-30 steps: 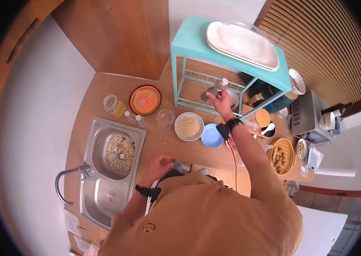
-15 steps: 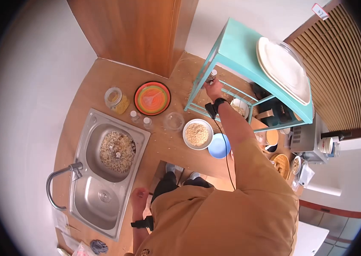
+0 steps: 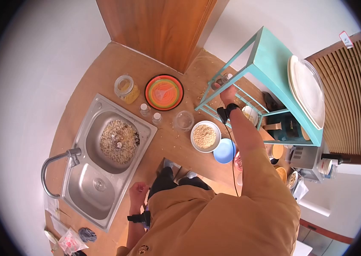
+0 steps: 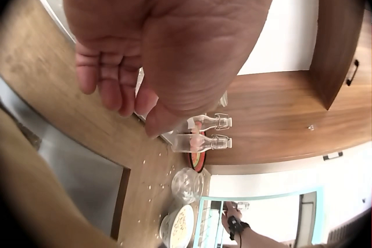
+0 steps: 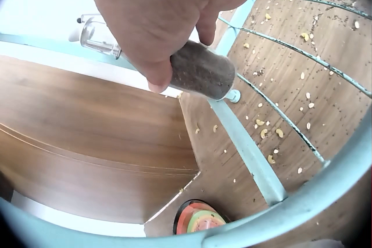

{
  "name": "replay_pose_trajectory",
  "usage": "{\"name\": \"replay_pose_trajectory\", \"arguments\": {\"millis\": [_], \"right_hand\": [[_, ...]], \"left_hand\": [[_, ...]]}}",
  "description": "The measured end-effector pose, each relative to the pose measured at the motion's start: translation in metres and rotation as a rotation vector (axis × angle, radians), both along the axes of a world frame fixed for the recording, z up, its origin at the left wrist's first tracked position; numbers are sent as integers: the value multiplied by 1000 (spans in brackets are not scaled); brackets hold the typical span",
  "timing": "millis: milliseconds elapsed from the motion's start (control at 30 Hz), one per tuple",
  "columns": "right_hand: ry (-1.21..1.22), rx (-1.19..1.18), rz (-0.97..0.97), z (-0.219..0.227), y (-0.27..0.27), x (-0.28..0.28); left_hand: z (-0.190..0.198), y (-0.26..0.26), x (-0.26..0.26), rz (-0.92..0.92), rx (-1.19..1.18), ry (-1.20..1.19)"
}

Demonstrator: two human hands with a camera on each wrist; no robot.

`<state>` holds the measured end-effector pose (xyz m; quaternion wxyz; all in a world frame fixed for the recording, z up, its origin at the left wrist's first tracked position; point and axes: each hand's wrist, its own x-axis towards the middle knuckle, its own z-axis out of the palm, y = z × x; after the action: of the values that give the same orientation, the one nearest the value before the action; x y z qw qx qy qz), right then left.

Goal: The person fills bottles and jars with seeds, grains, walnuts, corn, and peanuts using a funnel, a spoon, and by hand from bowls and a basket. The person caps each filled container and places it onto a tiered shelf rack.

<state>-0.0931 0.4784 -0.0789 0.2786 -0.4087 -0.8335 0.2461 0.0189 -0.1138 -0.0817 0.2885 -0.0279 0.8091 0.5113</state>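
My right hand grips a glass bottle of dark grains, held tilted over the wire shelf of the turquoise rack. In the head view that right hand reaches inside the rack, the bottle at its fingers. My left hand hangs by the counter edge near my body, touching nothing. Its fingers are loosely curled and empty in the left wrist view, where the left hand fills the top. Two small clear bottles lie beyond it in that view.
A double sink with grain in one basin is at the left. On the counter are a striped plate, an open jar, a clear bowl, a bowl of oats and a blue bowl. White platters top the rack.
My right hand has moved with the bottle towards the left end of the rack. My left hand has dropped back nearer my body. The head view has turned.
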Motion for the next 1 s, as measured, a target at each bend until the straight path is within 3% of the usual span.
{"name": "replay_pose_trajectory", "arguments": {"millis": [500,733,900,967,1000], "right_hand": [[-26,-106,-76,8,-10,-6],[32,-116,-11,-5,-6,-2],[32,55,-166,-6,-5,24],[142,104,-225,24,-34,53],[202,113,-252,47,-53,70]], "left_hand": [[-4,3,1,-14,-2,-32],[-1,3,-1,-39,-32,17],[4,9,-12,-55,-1,33],[1,16,-22,-64,-25,47],[5,25,-34,-156,-137,240]]}}
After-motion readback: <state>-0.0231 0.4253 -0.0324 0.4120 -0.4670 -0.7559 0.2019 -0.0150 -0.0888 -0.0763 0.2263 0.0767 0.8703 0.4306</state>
